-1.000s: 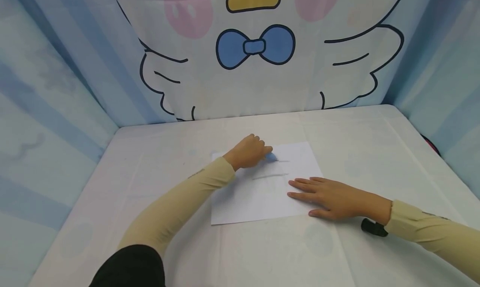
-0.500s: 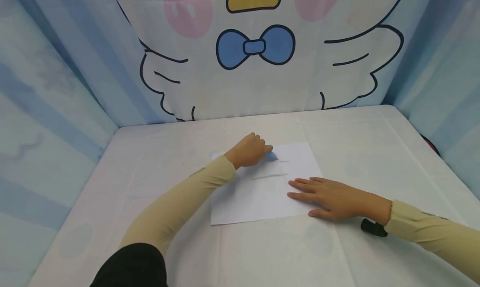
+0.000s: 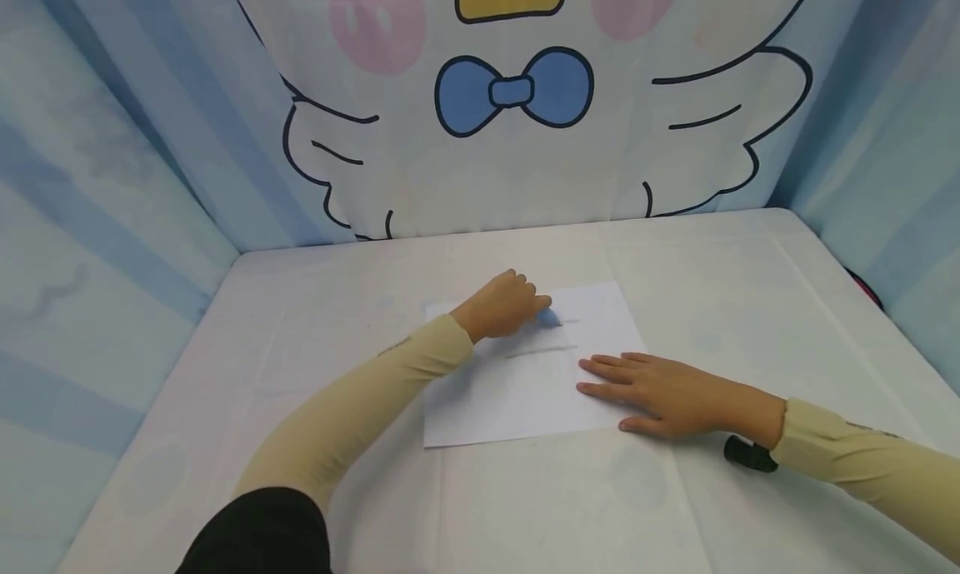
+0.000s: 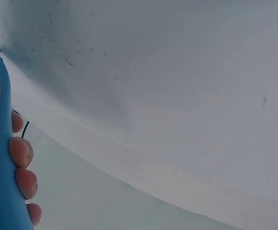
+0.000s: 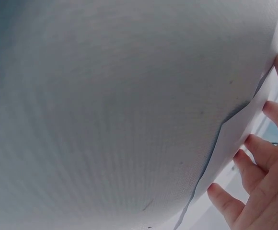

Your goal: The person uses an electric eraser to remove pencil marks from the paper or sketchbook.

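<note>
A white sheet of paper [image 3: 487,411] lies on the table with two grey pencil-like lines across it. My left hand [image 3: 501,306] grips a thick blue electric eraser [image 3: 548,316] near the paper's far edge. Its narrow tip is at the left end of the upper line [image 3: 572,321]; the lower line [image 3: 542,351] lies nearer to me. In the left wrist view, thumb and fingers wrap the blue body [image 4: 4,163], and dark crumbs [image 4: 38,47] dot the paper around the tip. My right hand [image 3: 667,396] rests with spread fingers at the paper's right edge.
A white cloth covers the table [image 3: 540,507]. Behind it hangs a curtain [image 3: 517,174] with a cartoon figure and blue bow tie; blue-striped curtains [image 3: 90,307] enclose the sides. A black wrist device [image 3: 750,454] sits under the right wrist.
My left hand has shifted slightly right, and the eraser's tip has moved a little right and nearer along the upper line. The right hand stays in place on the paper.
</note>
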Motion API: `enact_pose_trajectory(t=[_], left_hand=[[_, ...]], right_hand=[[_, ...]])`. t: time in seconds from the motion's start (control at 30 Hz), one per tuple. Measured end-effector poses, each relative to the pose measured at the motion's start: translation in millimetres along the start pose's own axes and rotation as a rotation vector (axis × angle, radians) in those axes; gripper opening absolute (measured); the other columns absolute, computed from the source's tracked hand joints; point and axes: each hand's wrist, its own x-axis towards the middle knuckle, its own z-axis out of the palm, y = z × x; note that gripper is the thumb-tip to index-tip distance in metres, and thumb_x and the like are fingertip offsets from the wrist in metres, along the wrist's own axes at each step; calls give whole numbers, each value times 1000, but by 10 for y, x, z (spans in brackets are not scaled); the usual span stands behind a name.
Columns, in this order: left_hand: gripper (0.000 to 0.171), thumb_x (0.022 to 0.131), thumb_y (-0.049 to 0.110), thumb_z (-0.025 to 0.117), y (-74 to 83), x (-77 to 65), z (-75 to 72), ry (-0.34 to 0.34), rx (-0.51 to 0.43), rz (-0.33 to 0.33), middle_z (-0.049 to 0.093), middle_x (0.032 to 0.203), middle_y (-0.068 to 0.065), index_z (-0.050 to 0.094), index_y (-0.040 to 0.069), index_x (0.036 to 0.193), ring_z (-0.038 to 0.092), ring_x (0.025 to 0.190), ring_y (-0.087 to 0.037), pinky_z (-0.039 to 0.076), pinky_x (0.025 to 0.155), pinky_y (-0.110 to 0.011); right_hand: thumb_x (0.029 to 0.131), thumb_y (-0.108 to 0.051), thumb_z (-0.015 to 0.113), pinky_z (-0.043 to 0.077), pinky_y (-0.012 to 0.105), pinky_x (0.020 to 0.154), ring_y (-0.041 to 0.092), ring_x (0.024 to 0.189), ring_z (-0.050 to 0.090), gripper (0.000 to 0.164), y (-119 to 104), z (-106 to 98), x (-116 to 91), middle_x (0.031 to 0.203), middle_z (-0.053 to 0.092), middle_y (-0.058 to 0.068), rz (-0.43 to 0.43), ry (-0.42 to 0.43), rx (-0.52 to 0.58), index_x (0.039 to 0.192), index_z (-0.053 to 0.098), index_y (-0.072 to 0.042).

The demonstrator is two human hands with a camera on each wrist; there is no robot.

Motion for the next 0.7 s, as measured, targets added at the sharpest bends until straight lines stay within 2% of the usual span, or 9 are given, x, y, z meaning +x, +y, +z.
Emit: enact_pose_trajectory(t=[0.13, 0.33, 0.53, 0.7], left_hand=[[20, 94, 30, 54, 2, 13, -2, 2, 37, -16, 69, 89, 0, 57, 19, 111, 65, 80, -18, 49, 73, -27], [21, 94, 31, 54, 6, 34, 1, 9, 37, -6, 70, 89, -1, 57, 18, 111, 65, 79, -18, 49, 73, -27], [21, 95, 29, 54, 25, 65, 10, -20, 11, 1, 70, 94, -1, 58, 19, 114, 66, 83, -18, 50, 77, -28], [23, 96, 30, 52, 38, 73, 21, -39, 25, -15, 70, 94, -1, 57, 20, 116, 65, 84, -18, 50, 78, -29]], right_hand=[[95, -45, 48, 36, 48, 106, 26, 139, 34, 57, 3, -3, -4, 153, 32, 8, -2, 11, 0, 146, 34, -23], [95, -45, 48, 35, 47, 106, 26, 139, 34, 57, 7, -2, -3, 153, 32, 7, 2, 6, 5, 146, 34, -23], [95, -45, 48, 33, 48, 108, 25, 141, 31, 58, -7, -19, 5, 154, 29, 6, 30, -39, 32, 147, 32, -25], [94, -43, 50, 34, 48, 108, 26, 140, 33, 58, -22, -41, 0, 154, 31, 7, 27, -36, 34, 146, 33, -23]])
